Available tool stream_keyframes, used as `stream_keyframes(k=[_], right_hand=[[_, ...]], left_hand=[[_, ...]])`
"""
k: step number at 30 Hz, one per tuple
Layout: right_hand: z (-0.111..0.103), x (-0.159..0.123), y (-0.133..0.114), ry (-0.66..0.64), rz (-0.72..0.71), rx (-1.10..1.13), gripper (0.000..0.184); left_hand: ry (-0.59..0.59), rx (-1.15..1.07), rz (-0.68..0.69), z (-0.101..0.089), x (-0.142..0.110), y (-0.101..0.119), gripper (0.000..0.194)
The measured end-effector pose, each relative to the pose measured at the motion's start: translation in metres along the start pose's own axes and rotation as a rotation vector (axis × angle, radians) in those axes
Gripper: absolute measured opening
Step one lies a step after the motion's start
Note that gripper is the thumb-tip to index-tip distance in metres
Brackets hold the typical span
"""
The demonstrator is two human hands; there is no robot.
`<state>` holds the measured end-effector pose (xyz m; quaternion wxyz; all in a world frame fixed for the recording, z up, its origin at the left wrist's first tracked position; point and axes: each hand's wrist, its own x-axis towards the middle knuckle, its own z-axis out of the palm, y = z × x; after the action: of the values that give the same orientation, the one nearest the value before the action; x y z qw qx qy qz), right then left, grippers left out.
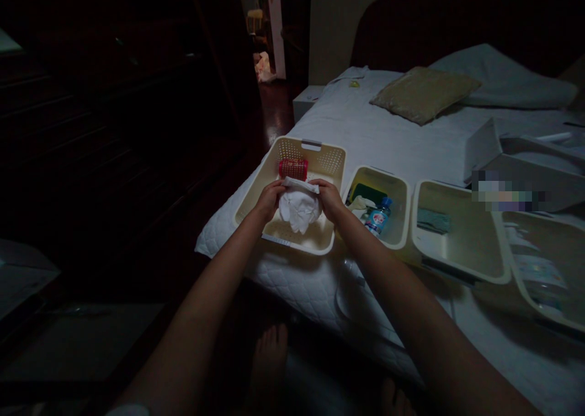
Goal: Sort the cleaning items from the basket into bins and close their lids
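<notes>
Cloth point(299, 209), white and kinda scrunched up, hung between both hands over the near half of a cream basket point(333, 158) with holes in its walls. A flat band point(301, 185) ran along its top and the rest bunched up below; couldn't tell if its underside touched the basket's bottom. The left hand point(271, 198) had its grip pinched on one end of that band, and the right hand point(328, 197) had its grip clamped on the other end, so yeah, neither one was free.

Red cylinder-ish thing point(293, 169) lay in the far part of the same basket, just beyond the cloth. Right beside the basket sat a smaller bin point(400, 212) holding a blue-capped bottle point(378, 217), tilted, plus a dark green item point(369, 193) and some pale crumpled stuff point(362, 204). Next over was a third bin point(478, 236) with a flat grey-green packet point(434, 220) inside, then a fourth bin point(573, 248) at the right edge, contents pretty murky.

All of that was on a bed point(365, 120) with a white quilted cover. Farther up lay a tan cushion point(423, 93), near the dark headboard point(457, 26), and an open white box point(481, 151) stood behind the two rightmost bins. Bare feet point(269, 352) showed down below the bed's edge.
</notes>
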<state>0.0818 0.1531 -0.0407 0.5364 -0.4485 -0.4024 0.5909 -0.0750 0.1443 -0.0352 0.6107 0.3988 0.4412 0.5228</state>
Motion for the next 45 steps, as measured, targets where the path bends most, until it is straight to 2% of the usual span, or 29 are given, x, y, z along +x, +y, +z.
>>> stream_keyframes(k=[5, 8, 10, 13, 17, 21, 24, 26, 31, 34, 36, 39, 45], right_hand=[[-0.003, 0.004, 0.004, 0.021, 0.002, -0.013, 0.014], [-0.004, 0.008, 0.009, 0.013, 0.010, -0.020, 0.011], [-0.004, 0.009, 0.010, 0.001, 0.035, -0.015, 0.010], [-0.003, 0.007, 0.009, -0.014, 0.035, -0.034, 0.011], [-0.003, 0.000, 0.003, -0.009, -0.074, -0.076, 0.016], [-0.003, -0.005, 0.003, -0.101, -0.020, -0.124, 0.038], [-0.004, -0.005, 0.006, -0.180, -0.028, -0.147, 0.036], [-0.005, -0.005, 0.007, -0.163, -0.064, -0.139, 0.033], [-0.007, -0.004, 0.008, -0.077, -0.113, -0.136, 0.031], [-0.007, -0.003, 0.009, -0.057, -0.115, -0.104, 0.032], [-0.007, -0.002, 0.009, -0.035, -0.108, -0.099, 0.032], [-0.006, -0.002, 0.008, -0.030, -0.097, -0.102, 0.032], [-0.003, -0.005, 0.005, -0.162, 0.019, -0.034, 0.032]], left_hand=[[0.043, 0.013, -0.001, 0.000, 0.003, 0.000, 0.013], [0.101, 0.097, -0.001, 0.001, 0.002, 0.001, 0.009], [0.114, 0.183, 0.072, 0.001, 0.000, 0.001, 0.014], [0.052, 0.265, 0.154, 0.000, -0.003, -0.001, 0.014], [-0.015, 0.252, 0.182, -0.005, -0.002, -0.005, 0.036], [-0.015, 0.195, 0.236, -0.007, 0.002, -0.007, 0.050], [0.023, 0.150, 0.195, -0.007, 0.001, -0.005, 0.054], [0.036, 0.119, 0.132, -0.007, -0.001, -0.004, 0.055], [-0.126, 0.043, -0.079, -0.007, -0.002, 0.001, 0.038], [-0.156, 0.050, -0.175, -0.008, -0.002, 0.001, 0.035], [-0.165, 0.062, -0.180, -0.008, -0.003, 0.000, 0.035], [-0.163, 0.063, -0.117, -0.009, -0.003, -0.003, 0.039], [-0.134, 0.046, -0.022, -0.013, 0.001, -0.008, 0.047]])
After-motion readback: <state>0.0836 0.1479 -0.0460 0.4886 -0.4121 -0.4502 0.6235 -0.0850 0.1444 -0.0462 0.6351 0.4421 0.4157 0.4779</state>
